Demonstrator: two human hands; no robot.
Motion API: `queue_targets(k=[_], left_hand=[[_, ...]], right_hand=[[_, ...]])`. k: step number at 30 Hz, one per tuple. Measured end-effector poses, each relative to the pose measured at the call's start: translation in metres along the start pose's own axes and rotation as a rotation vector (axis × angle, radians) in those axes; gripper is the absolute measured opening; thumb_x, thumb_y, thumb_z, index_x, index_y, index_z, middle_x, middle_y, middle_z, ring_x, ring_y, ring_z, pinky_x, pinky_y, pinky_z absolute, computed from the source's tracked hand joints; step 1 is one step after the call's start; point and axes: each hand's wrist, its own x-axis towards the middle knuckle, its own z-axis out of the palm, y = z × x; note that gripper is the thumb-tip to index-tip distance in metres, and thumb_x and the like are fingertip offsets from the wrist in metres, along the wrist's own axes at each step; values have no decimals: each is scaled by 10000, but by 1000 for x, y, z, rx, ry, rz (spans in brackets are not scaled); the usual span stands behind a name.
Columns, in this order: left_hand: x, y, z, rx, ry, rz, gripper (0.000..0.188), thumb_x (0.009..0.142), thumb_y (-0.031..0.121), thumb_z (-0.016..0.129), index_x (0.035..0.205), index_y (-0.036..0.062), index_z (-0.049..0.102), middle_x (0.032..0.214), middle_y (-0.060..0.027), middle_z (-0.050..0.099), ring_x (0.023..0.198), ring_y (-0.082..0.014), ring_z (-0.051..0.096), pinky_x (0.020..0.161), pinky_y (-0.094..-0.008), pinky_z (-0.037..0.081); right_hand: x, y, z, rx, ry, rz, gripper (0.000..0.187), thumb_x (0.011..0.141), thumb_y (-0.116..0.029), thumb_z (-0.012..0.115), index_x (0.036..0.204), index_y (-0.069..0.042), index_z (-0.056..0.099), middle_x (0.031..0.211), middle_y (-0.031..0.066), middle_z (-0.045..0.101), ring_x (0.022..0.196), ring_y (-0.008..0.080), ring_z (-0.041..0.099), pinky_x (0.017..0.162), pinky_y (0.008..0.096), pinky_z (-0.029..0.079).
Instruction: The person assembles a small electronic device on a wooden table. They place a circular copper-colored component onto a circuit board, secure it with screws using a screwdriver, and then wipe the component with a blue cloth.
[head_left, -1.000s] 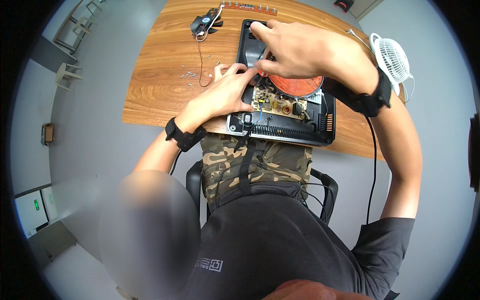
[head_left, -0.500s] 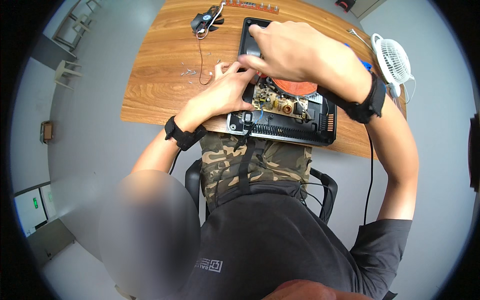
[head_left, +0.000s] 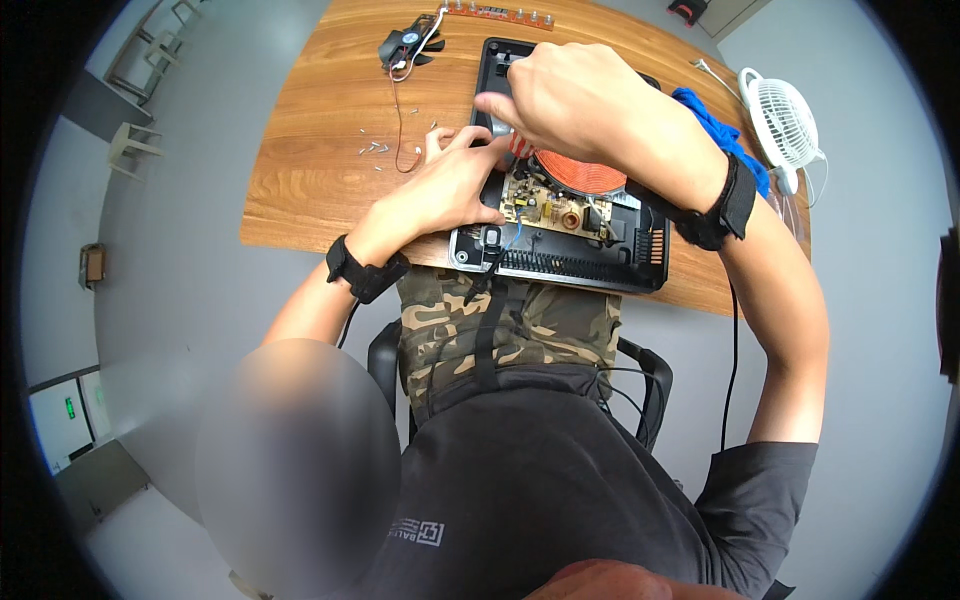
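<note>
As my right hand [head_left: 577,98] shifts left over the black housing [head_left: 575,246], work centres near my left hand [head_left: 452,184]; neither grip discernible.

"That tabletop [head_left: 300,200] looks like wood, smooth, with a soft sheen."
"And the casing [head_left: 628,254], upper middle, is black plastic, mostly matt to my eye."
"The coil [head_left: 582,173] inside it?"
"Wound strands, orange-red, finely ridged. Those screws [head_left: 373,148], upper left of centre, look like bright metal."
"Toward the upper right, the caged fan [head_left: 785,120] looks like smooth white plastic."
"And the blue cloth [head_left: 708,122] just left of it is matt, crumpled."
</note>
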Motion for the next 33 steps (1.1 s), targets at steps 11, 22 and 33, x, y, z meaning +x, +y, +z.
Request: queue_targets(k=[11,22,33], left_hand=[[-2,-2,3,7,35,29,919,682,312,920,1450,34,496,1273,-109,666,1409,-298,407,1184,-584,215],[-3,-2,3,-11,53,34,914,676,316,923,1442,39,507,1214,-93,707,1402,-291,409,1182,-589,210],[-2,-1,1,-6,28,45,933,682,302,924,1472,68,486,1284,-99,692,1406,-309,420,1133,-618,216]], right_hand=[[-2,19,7,123,-117,-89,289,957,-280,667,878,-15,750,835,205,732,812,385,735,737,448,601],[-15,28,10,226,106,-283,267,887,-229,746,1003,9,713,829,194,733,858,394,733,768,463,591],[-1,3,7,244,-45,60,535,968,-427,666,723,48,704,735,283,687,760,459,704,710,506,585]])
